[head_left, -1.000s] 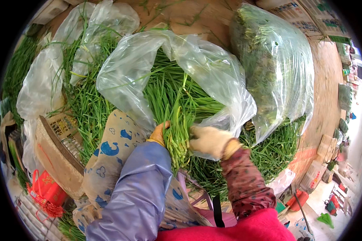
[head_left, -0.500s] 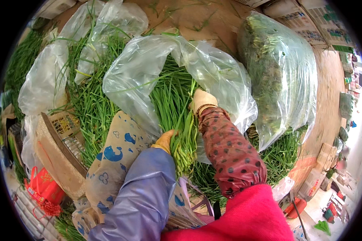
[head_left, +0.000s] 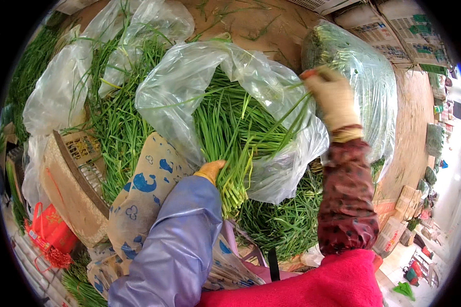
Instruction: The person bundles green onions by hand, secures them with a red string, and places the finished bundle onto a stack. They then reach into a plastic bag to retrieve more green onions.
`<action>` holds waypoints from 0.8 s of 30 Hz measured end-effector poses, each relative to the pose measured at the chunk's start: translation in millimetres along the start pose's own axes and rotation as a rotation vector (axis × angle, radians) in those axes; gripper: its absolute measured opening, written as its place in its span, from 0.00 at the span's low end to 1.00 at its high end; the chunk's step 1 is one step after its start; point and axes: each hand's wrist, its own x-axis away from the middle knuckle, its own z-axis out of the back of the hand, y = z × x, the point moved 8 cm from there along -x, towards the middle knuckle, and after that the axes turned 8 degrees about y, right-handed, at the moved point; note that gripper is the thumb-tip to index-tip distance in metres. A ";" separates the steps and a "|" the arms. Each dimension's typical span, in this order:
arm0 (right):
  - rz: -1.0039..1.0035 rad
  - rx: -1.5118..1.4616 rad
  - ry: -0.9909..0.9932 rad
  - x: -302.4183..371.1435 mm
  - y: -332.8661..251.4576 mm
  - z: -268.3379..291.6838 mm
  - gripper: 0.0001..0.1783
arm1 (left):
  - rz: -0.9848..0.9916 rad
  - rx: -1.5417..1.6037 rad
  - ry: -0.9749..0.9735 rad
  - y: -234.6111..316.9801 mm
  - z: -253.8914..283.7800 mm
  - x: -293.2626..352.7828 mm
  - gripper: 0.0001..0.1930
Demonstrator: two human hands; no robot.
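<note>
My left hand (head_left: pixel 211 171), in a yellowish glove, closes round the pale stem ends of a bunch of chives (head_left: pixel 231 192). The long green leaves of that bunch reach up into the mouth of a clear plastic bag (head_left: pixel 169 87), where more chives (head_left: pixel 225 110) lie. At the right, raised over the bag's right edge, is my right hand (head_left: pixel 335 97) in a pale glove with an orange fingertip. It is somewhat blurred and pinches a few long strands (head_left: pixel 294 115) that stretch back toward the bunch.
A packed bag of chives (head_left: pixel 374 87) stands at the right. Loose chives (head_left: pixel 281 220) lie below my right forearm, and another heap (head_left: pixel 128 123) is at the left. A plastic crate (head_left: pixel 79 158) and a red bag (head_left: pixel 51 233) sit at the lower left; cardboard boxes (head_left: pixel 394 30) stand at the upper right.
My right hand has left the bunch and moved right and up, pulling a few strands out sideways. The left hand still grips the stem ends in nearly the same place.
</note>
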 end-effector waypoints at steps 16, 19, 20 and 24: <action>0.229 -0.168 -0.493 168.8 -15.8 -123.5 0.11 | -0.017 -0.038 -0.021 -16.5 3.1 15.2 0.19; 0.177 -0.202 -0.419 188.6 -1.3 -119.8 0.12 | -0.032 -0.059 -0.011 -19.4 2.4 15.1 0.19; 0.160 -0.233 -0.391 192.7 0.4 -115.9 0.13 | -0.037 -0.038 0.026 -19.5 6.4 15.8 0.19; 0.388 -0.166 -0.479 199.2 -15.7 -109.5 0.17 | -0.025 0.026 0.111 -16.1 7.8 24.5 0.18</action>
